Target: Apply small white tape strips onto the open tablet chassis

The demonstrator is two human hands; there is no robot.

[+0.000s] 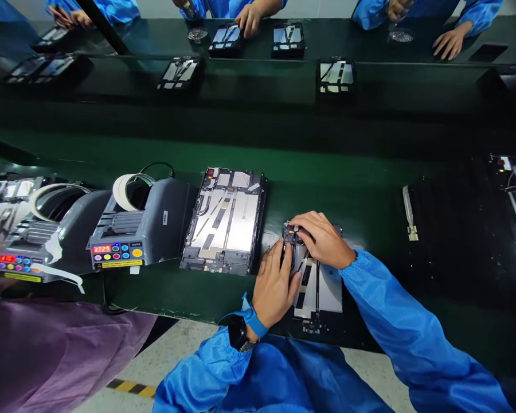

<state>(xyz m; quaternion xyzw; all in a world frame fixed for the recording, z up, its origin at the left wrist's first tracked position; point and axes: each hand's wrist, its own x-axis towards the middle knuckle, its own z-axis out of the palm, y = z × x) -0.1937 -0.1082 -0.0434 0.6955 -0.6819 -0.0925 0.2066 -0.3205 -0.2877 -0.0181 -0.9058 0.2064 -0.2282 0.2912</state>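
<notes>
An opened tablet (pixel 327 287) lies on the green table in front of me, its pale battery, dark flex strips and circuit parts exposed. My left hand (pixel 277 284) rests along its left edge with the fingers stretched out towards the top corner. At the upper end of the tablet, my right hand (pixel 322 238) is bent down with thumb and forefinger close together beside the small camera parts (pixel 290 232). Whatever those fingertips pinch is too small or hidden to name. To the left of my hands is a stack of similar opened tablets (pixel 223 223).
Two grey tape dispensers (pixel 165 215) (pixel 79 229) with white tape rolls stand left, near a person in purple (pixel 60 350). A metallic strip (pixel 410 213) lies on a dark surface at right. Across the table, people in blue sleeves (pixel 249 20) work beside more opened tablets (pixel 288 37).
</notes>
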